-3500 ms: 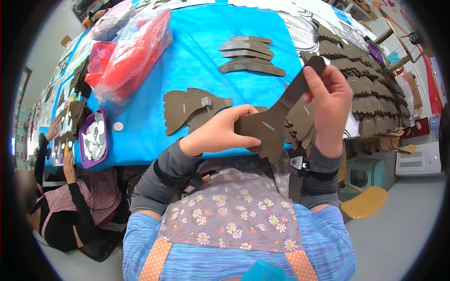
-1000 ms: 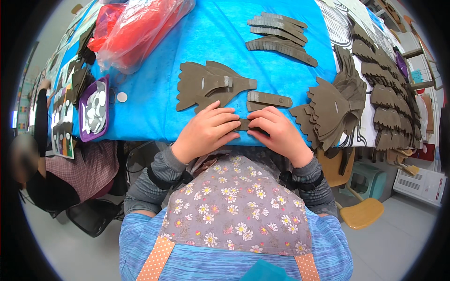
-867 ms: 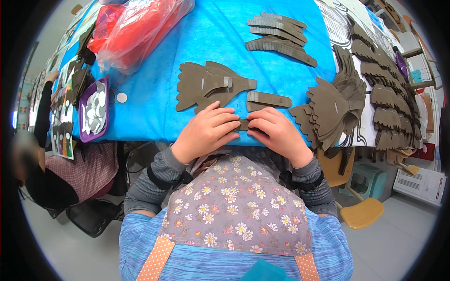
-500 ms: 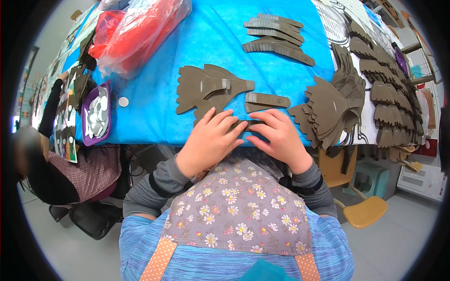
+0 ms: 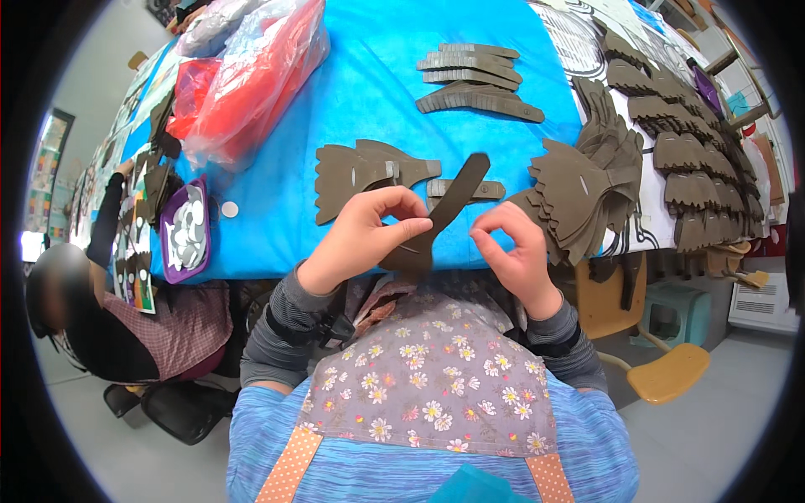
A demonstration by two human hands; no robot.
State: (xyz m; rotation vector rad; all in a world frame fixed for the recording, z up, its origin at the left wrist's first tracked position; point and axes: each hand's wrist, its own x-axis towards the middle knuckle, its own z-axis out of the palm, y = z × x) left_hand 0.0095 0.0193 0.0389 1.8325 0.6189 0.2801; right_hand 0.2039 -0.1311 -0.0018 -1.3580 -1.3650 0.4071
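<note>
At the near edge of the bench point(image 5: 268, 251), the grip of the left hand point(image 5: 373, 230) pinched a dark brown fan-tailed piece point(image 5: 411, 257), its narrow strap point(image 5: 461, 186) slanting upward; a loose pinch could have dropped it lapward. Whether the curled grip of the right hand point(image 5: 516, 256) held anything was unclear. Beyond, a careless swing might have knocked the short strips point(image 5: 485, 191) askew.

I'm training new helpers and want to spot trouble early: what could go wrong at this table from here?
The dark brown piece appears held only by the left hand, so it might slip or twist.
The right hand is near the fanned stack and might nudge its overlapping pieces.
The purple tray sits by the near edge of the blue-covered table; a bump could spill its white pieces.
</note>
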